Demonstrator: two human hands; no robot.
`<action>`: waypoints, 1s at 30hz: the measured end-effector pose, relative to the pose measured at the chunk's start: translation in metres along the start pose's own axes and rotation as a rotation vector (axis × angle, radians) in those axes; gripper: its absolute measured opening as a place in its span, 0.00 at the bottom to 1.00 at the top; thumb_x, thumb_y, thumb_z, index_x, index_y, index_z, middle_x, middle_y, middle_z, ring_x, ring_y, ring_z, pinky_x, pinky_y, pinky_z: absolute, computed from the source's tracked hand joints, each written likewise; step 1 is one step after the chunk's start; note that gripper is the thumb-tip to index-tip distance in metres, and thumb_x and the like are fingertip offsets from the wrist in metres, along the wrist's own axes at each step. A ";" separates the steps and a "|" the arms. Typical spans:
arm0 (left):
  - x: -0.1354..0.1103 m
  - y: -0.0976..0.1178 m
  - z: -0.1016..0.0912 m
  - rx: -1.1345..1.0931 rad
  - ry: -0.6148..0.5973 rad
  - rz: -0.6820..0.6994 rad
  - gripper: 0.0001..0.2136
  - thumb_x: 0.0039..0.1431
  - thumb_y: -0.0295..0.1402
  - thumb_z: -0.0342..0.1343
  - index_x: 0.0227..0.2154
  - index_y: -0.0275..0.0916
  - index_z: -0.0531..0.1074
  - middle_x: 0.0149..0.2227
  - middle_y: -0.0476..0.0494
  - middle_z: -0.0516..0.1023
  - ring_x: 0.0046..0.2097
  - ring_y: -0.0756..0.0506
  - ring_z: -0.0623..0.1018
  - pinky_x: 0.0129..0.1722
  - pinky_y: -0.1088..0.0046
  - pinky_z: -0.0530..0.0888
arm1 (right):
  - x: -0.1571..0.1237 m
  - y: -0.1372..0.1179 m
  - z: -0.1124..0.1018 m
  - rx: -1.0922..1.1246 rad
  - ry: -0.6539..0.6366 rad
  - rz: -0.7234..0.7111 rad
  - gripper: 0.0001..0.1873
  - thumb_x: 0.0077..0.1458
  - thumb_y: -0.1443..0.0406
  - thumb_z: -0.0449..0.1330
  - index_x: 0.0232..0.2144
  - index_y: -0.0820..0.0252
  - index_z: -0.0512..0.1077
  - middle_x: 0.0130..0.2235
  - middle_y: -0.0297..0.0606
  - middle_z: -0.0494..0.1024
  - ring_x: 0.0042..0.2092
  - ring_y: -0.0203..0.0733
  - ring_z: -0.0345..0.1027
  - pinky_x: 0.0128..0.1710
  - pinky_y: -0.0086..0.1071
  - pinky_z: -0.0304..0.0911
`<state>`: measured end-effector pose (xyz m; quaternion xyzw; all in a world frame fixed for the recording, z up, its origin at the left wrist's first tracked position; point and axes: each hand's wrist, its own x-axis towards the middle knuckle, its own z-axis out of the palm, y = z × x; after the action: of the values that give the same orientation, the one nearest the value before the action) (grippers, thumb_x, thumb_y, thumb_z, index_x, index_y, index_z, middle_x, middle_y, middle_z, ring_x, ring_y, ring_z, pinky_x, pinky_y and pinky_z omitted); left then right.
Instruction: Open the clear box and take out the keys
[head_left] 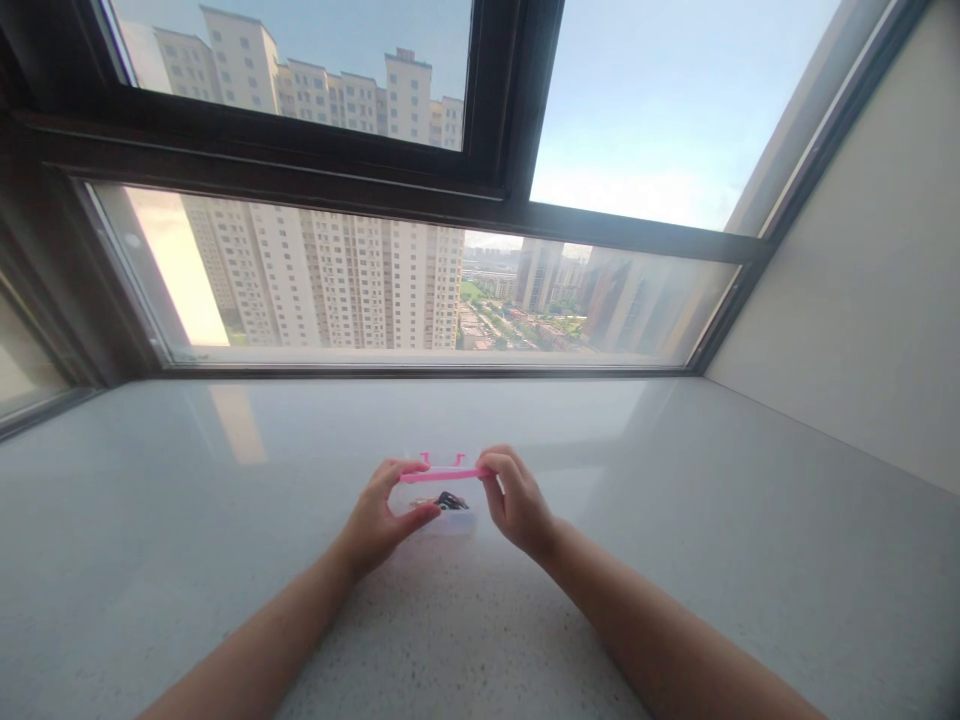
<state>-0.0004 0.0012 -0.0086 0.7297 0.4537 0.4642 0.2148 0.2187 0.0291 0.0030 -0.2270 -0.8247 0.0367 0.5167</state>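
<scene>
A small clear plastic box [457,524] rests on the pale speckled counter in front of me. Inside it lie dark objects [451,501] and some lighter ones, too small to name surely. Over the box is its lid [442,476] with a bright pink edge, raised above the contents; two pink clips stick up behind it. My left hand [386,515] grips at the left, fingers on the lid's pink edge and thumb lower, at the box's front. At the right end my right hand [517,500] pinches the lid's edge between thumb and fingers.
The speckled counter [187,560] is glossy and reaches back to a dark-framed window [420,372]. A plain wall [855,290] bounds it on the right. Tall buildings and sky show through the glass.
</scene>
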 end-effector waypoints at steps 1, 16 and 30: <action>0.000 0.000 0.000 -0.005 0.000 -0.002 0.18 0.51 0.40 0.62 0.44 0.41 0.70 0.43 0.43 0.71 0.47 0.41 0.72 0.50 0.63 0.67 | 0.000 -0.001 0.000 0.014 -0.017 -0.017 0.08 0.59 0.74 0.48 0.39 0.59 0.61 0.36 0.41 0.67 0.38 0.40 0.63 0.38 0.33 0.63; 0.001 -0.001 0.004 -0.168 0.063 -0.075 0.14 0.60 0.40 0.50 0.35 0.38 0.78 0.40 0.42 0.72 0.43 0.43 0.73 0.45 0.69 0.68 | -0.008 0.019 -0.004 0.140 -0.036 0.245 0.33 0.56 0.50 0.53 0.58 0.59 0.50 0.52 0.50 0.59 0.47 0.48 0.61 0.42 0.43 0.63; 0.021 -0.027 -0.059 -0.084 0.356 -0.543 0.14 0.48 0.43 0.54 0.24 0.35 0.73 0.21 0.49 0.72 0.25 0.47 0.69 0.26 0.74 0.65 | -0.004 0.015 -0.004 0.096 -0.499 0.249 0.52 0.42 0.48 0.66 0.63 0.54 0.46 0.58 0.50 0.57 0.55 0.52 0.58 0.53 0.45 0.58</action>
<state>-0.0611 0.0262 0.0094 0.4800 0.6426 0.5287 0.2778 0.2286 0.0401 -0.0035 -0.2858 -0.8895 0.1937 0.2992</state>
